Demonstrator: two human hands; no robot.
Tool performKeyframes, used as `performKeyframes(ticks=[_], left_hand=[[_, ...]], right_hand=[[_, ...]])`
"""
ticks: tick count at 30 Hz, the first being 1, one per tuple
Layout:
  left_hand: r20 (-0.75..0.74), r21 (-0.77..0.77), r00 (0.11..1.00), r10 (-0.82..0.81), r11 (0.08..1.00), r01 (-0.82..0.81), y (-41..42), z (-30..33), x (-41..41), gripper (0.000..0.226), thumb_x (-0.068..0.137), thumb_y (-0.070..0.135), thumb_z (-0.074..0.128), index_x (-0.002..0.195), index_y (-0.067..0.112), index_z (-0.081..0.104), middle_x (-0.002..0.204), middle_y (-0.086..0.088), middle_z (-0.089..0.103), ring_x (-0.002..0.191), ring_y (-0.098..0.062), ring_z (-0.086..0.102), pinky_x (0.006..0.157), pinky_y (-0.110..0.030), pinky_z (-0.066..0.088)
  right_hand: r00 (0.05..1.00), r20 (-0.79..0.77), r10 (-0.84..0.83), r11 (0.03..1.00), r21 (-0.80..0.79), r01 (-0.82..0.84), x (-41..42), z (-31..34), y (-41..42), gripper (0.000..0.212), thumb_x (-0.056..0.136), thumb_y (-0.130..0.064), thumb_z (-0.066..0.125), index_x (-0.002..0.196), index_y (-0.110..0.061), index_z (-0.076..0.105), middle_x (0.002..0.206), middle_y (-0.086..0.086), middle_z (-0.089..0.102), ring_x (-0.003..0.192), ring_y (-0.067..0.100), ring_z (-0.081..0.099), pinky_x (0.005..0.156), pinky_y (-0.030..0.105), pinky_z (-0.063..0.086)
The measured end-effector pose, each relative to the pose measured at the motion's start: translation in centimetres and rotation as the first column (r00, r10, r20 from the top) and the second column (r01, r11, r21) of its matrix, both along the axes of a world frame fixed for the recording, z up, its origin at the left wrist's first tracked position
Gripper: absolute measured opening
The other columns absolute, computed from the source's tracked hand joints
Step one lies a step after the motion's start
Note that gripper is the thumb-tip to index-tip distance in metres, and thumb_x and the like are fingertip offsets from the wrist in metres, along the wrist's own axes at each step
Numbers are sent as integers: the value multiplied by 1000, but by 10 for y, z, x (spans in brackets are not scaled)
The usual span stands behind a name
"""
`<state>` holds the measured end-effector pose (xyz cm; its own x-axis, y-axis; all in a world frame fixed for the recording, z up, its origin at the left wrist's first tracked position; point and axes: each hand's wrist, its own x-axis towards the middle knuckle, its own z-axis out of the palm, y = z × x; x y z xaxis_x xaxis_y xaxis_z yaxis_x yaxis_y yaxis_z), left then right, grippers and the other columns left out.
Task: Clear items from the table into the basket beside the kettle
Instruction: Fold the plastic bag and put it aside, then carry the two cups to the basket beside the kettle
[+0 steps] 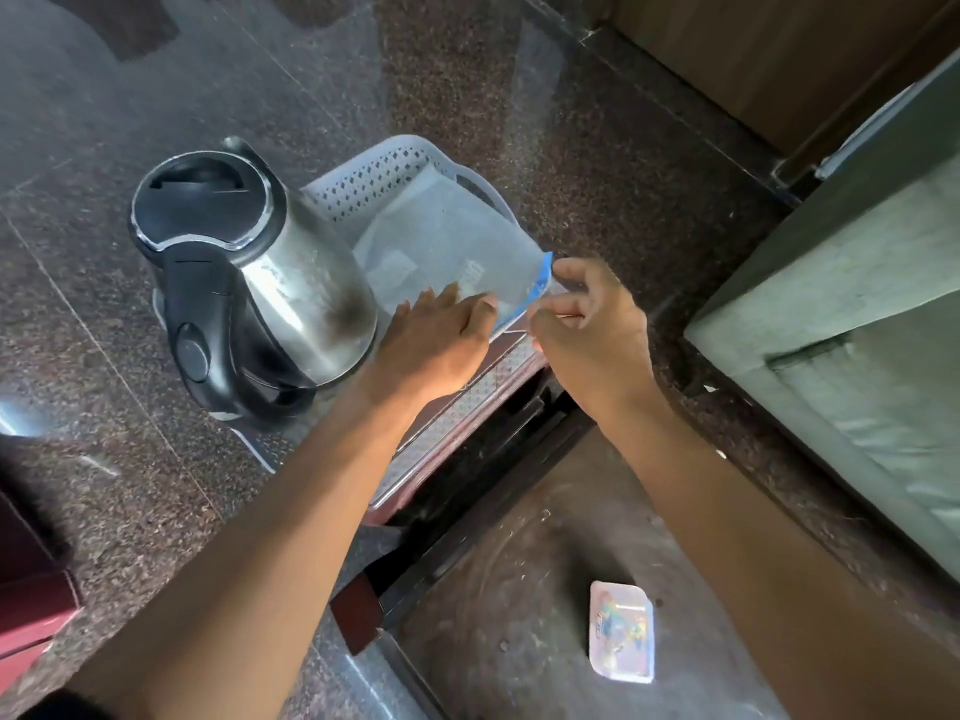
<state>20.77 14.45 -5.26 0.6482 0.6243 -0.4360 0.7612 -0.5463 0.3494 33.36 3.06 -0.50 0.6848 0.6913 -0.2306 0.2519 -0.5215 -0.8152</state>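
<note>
A pale grey perforated basket point(374, 176) sits on a tray just right of a steel kettle point(260, 283) with a black lid and handle. A clear plastic zip bag point(447, 241) with a blue seal strip lies across the basket, slanting over its near rim. My left hand point(441, 340) rests flat on the bag's near edge. My right hand point(587, 324) pinches the bag's blue-edged corner between thumb and fingers. On the dark table below lies a small flat packet point(622, 632) with a colourful print.
The tray point(457, 423) under kettle and basket has a patterned surface and a dark red edge. A grey-green upholstered seat point(857, 324) stands at the right. Dark red boxes point(26, 605) sit at the left edge. The floor is dark speckled stone.
</note>
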Motion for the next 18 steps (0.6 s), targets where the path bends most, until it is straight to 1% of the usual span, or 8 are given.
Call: performKeyframes(ticks=[1,4,6,8,9,12,14,18], left_hand=[[-18,10,1000,-23,1000,24,0,-1,1,51,122,28,23,170,27,38,177,-19,35,162,-52,34,131,-66,29],[-76,9,996,-54,998,55,-2,0,1,54,119,32,20,168,26,41,175,-23,34,160,-51,35,129,-64,34],[-54,-6,998,-9,1000,9,-6,7,3,65,112,43,14,164,24,47,174,-20,40,161,-47,36,131,-60,32],[133,25,984,122,992,-126,-18,15,6,58,115,44,30,163,19,51,174,-18,44,164,-42,37,136,-53,27],[290,72,944,157,980,-185,-27,20,8,53,115,34,45,163,14,51,172,-18,46,163,-39,39,136,-48,28],[680,208,731,51,943,-259,-68,36,17,49,100,8,60,149,5,63,150,-15,65,143,-35,60,124,-43,44],[777,211,630,-21,951,-228,-97,45,27,48,97,4,59,144,5,66,144,-10,69,137,-29,64,120,-36,48],[841,113,540,-23,985,-134,-161,58,46,46,101,5,60,147,6,65,146,-4,69,137,-16,64,119,-22,44]], right_hand=[[1000,-5,5,1000,3,-5,1,1,-7,45,91,-21,71,133,-33,59,98,-15,77,87,-6,71,68,3,48],[1000,-11,4,1000,-3,-4,3,4,-28,43,93,-17,70,131,-33,60,96,-18,74,94,2,74,82,22,58],[1000,-7,-10,1000,-3,10,7,3,-41,38,93,-17,70,124,-36,61,98,-16,75,94,1,74,82,21,58],[1000,-10,-22,1000,14,22,9,3,-55,36,93,-19,71,121,-39,61,102,-13,77,94,-1,73,79,12,54],[1000,-6,-31,999,28,31,10,4,-63,36,93,-20,71,123,-38,62,102,-14,77,93,-3,73,78,8,53],[995,28,-93,992,87,90,10,11,-86,38,93,-20,71,129,-29,66,101,-14,76,92,-3,72,81,4,52],[990,55,-131,985,123,124,11,17,-103,41,93,-14,69,132,-24,66,107,-10,76,95,1,73,84,10,55],[968,166,-188,973,162,162,18,33,-155,46,95,-11,70,139,-20,63,125,-2,74,111,10,71,98,32,58]])
